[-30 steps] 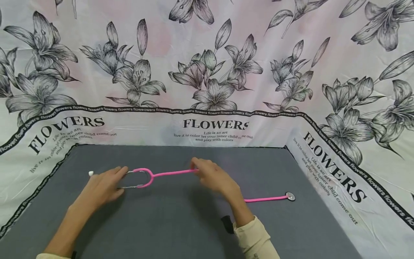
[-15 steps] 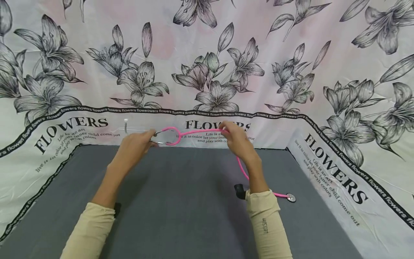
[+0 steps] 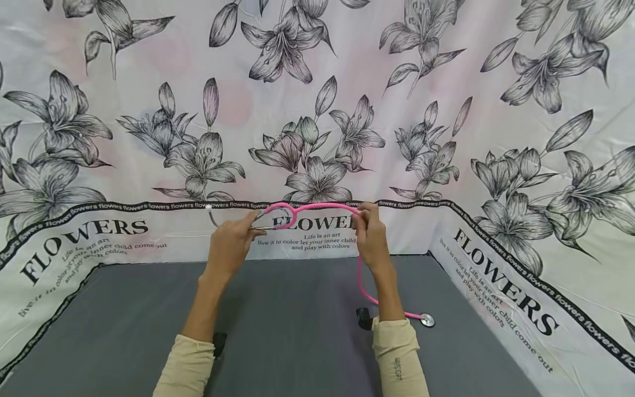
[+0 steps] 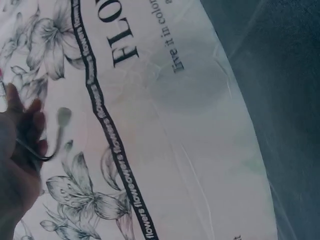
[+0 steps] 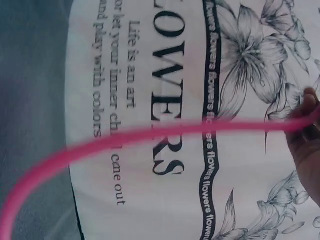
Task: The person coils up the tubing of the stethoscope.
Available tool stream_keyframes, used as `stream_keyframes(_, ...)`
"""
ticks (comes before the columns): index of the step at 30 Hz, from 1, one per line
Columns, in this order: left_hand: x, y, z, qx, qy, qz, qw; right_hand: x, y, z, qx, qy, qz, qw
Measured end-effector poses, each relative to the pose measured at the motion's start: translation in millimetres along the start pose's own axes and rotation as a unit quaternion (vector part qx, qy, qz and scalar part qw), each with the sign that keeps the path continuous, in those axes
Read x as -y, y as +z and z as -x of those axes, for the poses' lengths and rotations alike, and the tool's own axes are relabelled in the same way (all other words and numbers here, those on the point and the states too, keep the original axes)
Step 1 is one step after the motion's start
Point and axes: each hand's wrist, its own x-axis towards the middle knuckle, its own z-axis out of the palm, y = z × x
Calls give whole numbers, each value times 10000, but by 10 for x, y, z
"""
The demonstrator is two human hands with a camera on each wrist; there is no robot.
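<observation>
A stethoscope [image 3: 327,205] with pink tubing is held up above the table between both hands. My left hand [image 3: 230,242] grips its metal ear tubes; a white ear tip [image 4: 64,116] sticks out past the fingers in the left wrist view. Farther along, my right hand [image 3: 372,237] pinches the pink tube just past the Y-fork. From there the tubing [image 5: 135,135] hangs down in a curve, and its round metal chest piece [image 3: 428,320] rests on the table at the right. The second ear tip is hidden behind the left hand.
A dark grey table [image 3: 292,325] lies under the hands. Behind it and along both sides hangs a white cloth [image 3: 188,242] printed with lilies and the word FLOWERS. Dark straps sit at both wrists, near the cream sleeves [image 3: 399,353].
Both hands have risen from near the tabletop, lifting the stethoscope's ear tubes and fork. The tube below the right hand now hangs; the chest piece stays on the table. The head view has tilted up.
</observation>
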Motion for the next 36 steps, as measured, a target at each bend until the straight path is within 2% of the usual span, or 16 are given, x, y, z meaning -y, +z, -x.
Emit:
stream_keyframes(3,-43,-18,77,197,-88,-121,9997,58,-28,87,232,343,12,9991)
stream_keyframes(6,-89,-93,108,317,-196,-109,9992,150,-92,70,326,381,166,9986)
stream_keyframes(11,-125,-299,134,536,-509,181,9971,279,-194,38,318,-84,555,9979)
stream_keyframes(17,-115,-448,141,800,-583,269,9947,347,-273,72,139,-542,707,9959)
stream_keyframes(23,-188,-543,160,1138,-579,40,9918,470,-319,122,750,-624,1018,9900)
stream_keyframes(27,-225,-542,158,1263,-497,-296,9903,542,-340,116,1450,-882,495,9842)
stream_keyframes(30,-244,-525,154,1332,-392,-481,9891,606,-299,86,1949,-1195,-148,9734)
stream_keyframes(33,-304,-521,160,1454,-248,-617,9871,691,-195,76,2197,-1467,-591,9627)
stream_keyframes(36,-390,-487,167,1610,-49,-705,9844,781,-39,78,2162,-1560,-879,9598)
